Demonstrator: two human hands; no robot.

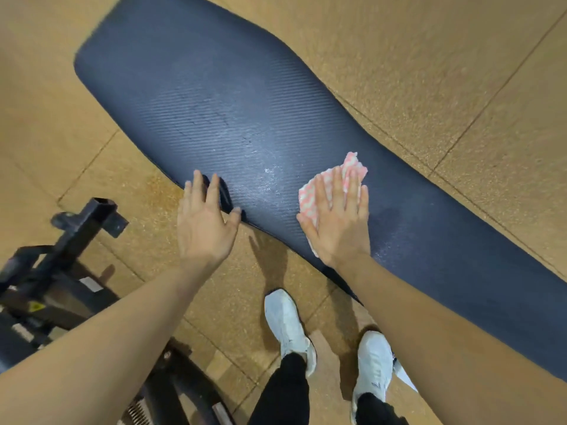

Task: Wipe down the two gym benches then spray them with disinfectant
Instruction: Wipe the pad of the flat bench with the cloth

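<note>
Head view — right hand flat on cloth — bench pad.

Head view, steeply downward, close over bench.

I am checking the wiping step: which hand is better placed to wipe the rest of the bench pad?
The right hand. It already presses the pink-and-white cloth flat on the bench pad. The left hand is empty and only rests at the pad's near edge.
</note>
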